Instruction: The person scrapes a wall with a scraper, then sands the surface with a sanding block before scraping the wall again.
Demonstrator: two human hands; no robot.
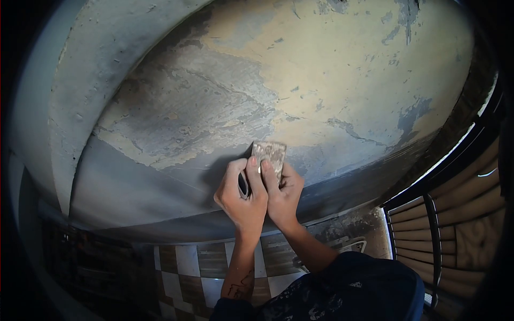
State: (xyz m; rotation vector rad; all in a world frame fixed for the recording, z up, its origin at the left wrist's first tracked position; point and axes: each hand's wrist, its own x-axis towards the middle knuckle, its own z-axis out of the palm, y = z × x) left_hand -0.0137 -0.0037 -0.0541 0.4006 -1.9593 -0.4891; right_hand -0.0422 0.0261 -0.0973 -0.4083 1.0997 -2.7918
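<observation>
Both of my hands are together near the middle of the view, in front of a wall with peeling paint point(332, 69). They grip a worn, dusty sanding block point(272, 151), rectangular and blotched whitish and brown. My left hand point(240, 188) is closed on its left side, thumb along the near face. A dark curled sheet edge point(243, 185), like folded sandpaper, shows inside that hand's curled fingers. My right hand point(284, 193) is closed on the right side, its thumb beside the left one. The block is at the wall surface; whether it touches is hidden.
A pale curved moulding point(88, 91) borders the wall on the left. Below lies a checkered tile floor point(187, 267). At right stands a dark-framed gate or door with slatted panels point(412, 224). A pale frame-like object point(357, 246) is on the floor behind my right forearm.
</observation>
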